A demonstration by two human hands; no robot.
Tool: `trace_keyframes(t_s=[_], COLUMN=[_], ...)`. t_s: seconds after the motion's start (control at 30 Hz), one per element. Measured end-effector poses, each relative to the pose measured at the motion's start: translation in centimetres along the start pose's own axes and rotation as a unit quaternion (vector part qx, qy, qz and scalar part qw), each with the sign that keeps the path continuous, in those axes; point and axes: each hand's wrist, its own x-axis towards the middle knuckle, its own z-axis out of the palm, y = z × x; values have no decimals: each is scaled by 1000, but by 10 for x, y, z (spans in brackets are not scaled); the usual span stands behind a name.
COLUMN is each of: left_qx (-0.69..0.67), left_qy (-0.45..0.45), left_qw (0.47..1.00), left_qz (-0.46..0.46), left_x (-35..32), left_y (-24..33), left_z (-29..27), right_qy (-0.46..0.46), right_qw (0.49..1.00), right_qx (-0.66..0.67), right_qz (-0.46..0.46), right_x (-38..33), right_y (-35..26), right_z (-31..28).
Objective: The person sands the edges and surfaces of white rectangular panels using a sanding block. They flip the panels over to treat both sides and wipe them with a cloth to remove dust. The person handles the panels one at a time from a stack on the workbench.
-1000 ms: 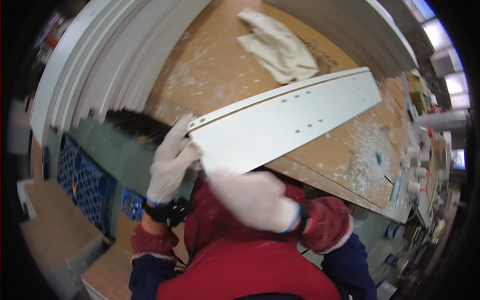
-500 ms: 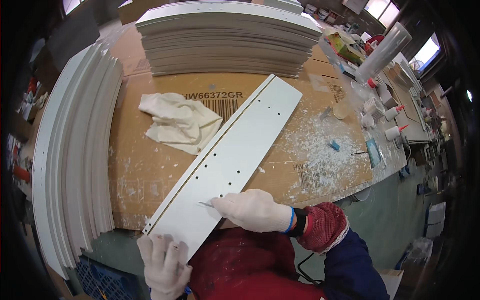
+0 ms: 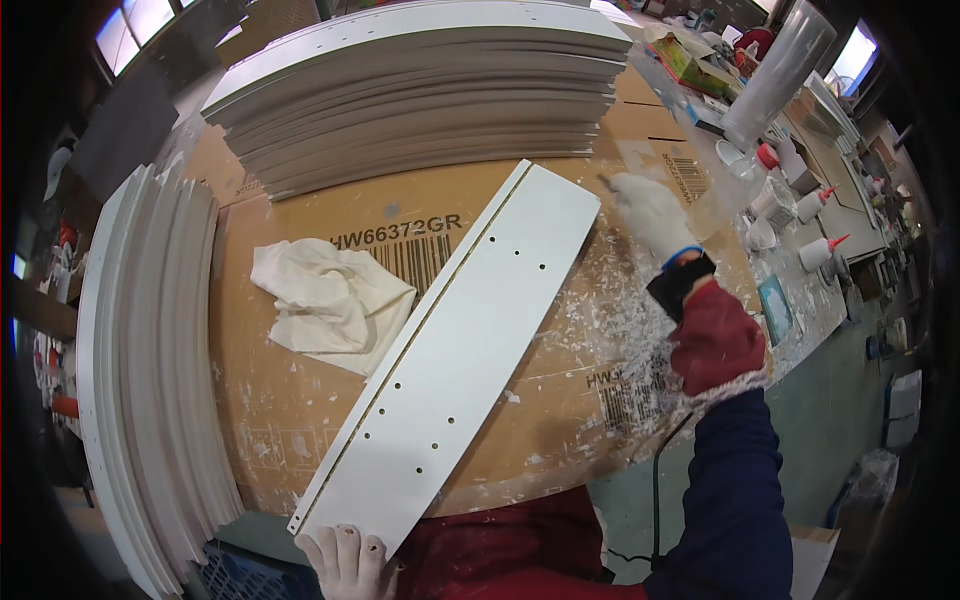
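A long white panel (image 3: 470, 320) lies at a slant on the cardboard-covered table, with a narrow groove along its left side and several small drilled holes. My left hand (image 3: 345, 565), in a white glove with bare fingertips, rests with its fingers stretched out on the panel's near end. Beyond the panel's far right corner is my right hand (image 3: 652, 215), gloved and closed around a small thin blade (image 3: 604, 182). Only the blade's tip shows past the fingers. Left of the panel, a crumpled cream cloth (image 3: 330, 300) touches or nearly touches its edge.
Stacks of white panels stand at the back (image 3: 420, 110) and along the left (image 3: 150, 380). White shavings (image 3: 620, 310) litter the cardboard (image 3: 270, 440) on the right. Red-tipped glue bottles (image 3: 820, 250), a clear plastic roll (image 3: 780, 75) and a blue-green pad (image 3: 775, 308) line the right edge.
My right hand has moved with the blade from the panel's near half, away to its far right corner. My left hand stays on the near end. The whole view has shifted slightly.
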Motion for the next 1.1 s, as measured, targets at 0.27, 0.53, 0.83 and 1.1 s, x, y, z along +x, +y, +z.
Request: trace_keyframes(t_s=[0.27,0.53,0.83,1.1], left_qx=[59,1,-196,-656], left_qy=[16,87,66,187], left_qw=[998,984,936,550], left_qz=[8,-155,-284,-482], left_x=[-8,-35,-32,-45], left_y=[-8,-18,3,6], left_z=[-6,0,9,18], right_qy=[43,17,-2,92], right_qw=[928,927,960,993], right_qx=[304,358,262,15], right_qz=[210,107,97,-75], right_x=[7,4,3,-10], right_y=[-15,-34,-35,-81], right_z=[11,6,8,-4])
